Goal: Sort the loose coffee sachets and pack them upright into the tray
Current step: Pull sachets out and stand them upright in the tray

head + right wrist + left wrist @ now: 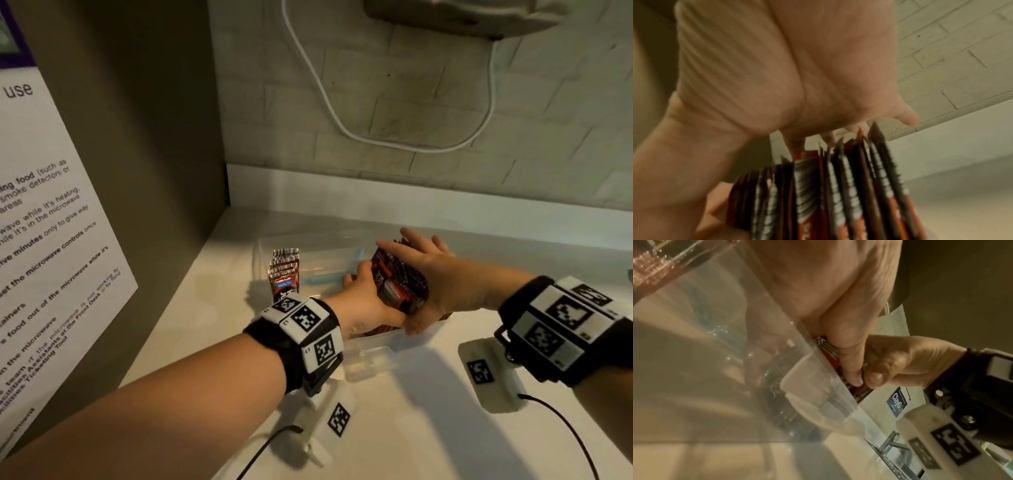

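Note:
A clear plastic tray (371, 354) lies on the white counter. A small row of brown sachets (283, 274) stands upright at its left end. At the tray's right end both hands grip a thick bundle of red and black sachets (399, 282), held on edge. My left hand (373, 291) clasps its left face, thumb on the near side. My right hand (423, 284) arches over the top with fingers curled behind it. In the left wrist view both thumbs pinch the bundle (828, 350) by the tray wall (777, 324). The right wrist view shows the sachet edges (838, 186) under my palm (787, 73).
Two white tagged blocks (486, 373) (337, 418) with black cables sit on the counter near me. A brown side panel with a printed notice (51, 240) closes off the left. A white cable (342, 123) loops down the brick wall behind.

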Motion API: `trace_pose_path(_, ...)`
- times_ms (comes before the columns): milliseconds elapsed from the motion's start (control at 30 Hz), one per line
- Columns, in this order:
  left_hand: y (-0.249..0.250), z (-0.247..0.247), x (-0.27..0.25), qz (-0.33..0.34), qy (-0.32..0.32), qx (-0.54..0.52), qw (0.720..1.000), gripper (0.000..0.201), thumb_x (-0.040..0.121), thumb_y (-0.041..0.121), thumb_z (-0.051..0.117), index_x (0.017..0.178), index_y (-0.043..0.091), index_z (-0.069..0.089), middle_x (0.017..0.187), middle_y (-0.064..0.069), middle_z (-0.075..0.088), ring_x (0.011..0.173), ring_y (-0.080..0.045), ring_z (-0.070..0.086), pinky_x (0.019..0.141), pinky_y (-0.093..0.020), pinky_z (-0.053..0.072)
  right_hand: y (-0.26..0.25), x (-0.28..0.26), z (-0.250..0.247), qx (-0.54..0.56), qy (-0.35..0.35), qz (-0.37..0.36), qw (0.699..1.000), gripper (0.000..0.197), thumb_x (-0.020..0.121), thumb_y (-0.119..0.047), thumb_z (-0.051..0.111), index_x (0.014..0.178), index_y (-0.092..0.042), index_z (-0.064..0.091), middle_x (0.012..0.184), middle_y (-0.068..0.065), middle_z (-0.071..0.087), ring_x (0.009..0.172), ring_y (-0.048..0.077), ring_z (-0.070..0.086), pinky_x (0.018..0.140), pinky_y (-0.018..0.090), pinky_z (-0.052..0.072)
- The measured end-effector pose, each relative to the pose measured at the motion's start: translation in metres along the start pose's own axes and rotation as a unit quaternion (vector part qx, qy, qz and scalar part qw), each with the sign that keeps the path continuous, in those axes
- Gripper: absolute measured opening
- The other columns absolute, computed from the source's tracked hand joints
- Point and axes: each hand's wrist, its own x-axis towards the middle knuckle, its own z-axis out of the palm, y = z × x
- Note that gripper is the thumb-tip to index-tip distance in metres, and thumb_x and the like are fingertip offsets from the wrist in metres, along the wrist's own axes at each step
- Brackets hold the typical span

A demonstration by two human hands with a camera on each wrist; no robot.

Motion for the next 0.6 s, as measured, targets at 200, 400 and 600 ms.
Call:
trace_pose_path(200,0.003,0.000,-0.001,-0.010,0.020,-0.014,1.000,0.086,0.077,0.015,0.076,0.143,0.019,0.022,0.134,-0.009,0.033,0.124,-0.025,0.041,0.104,-0.042,0.042,0.002,0.009,0.008,-0.049,0.024,0.001,0.998,0.120,0.052,-0.060,0.082,0.139,-0.063,0.000,0.155,-0.017,-0.021,0.144,0.035,-0.019,0.106,0.074,0.007)
trace_pose_path(400,0.009,0.001,-0.004,-0.023,0.021,-0.042,0.999,0.085,0.072,0.008,0.078,0.141,0.019,0.029,0.133,-0.007,0.038,0.121,-0.027,0.046,0.101,-0.044,0.047,0.010,0.010,0.012,-0.039,0.052,-0.017,0.998,0.101,0.058,-0.061,0.078,0.138,-0.062,0.016,0.155,-0.016,-0.008,0.144,0.033,-0.007,0.104,0.073,0.017)
trace_pose_path(600,0.013,-0.001,-0.005,-0.024,0.032,-0.091,0.995,0.065,0.073,-0.002,0.063,0.131,0.019,0.043,0.116,-0.013,0.057,0.106,-0.031,0.058,0.086,-0.050,0.056,0.011,0.011,0.013,0.012,0.076,-0.046,0.996,0.085,0.062,-0.059,0.075,0.131,-0.065,0.026,0.154,-0.016,0.001,0.145,0.032,-0.002,0.104,0.072,0.019)
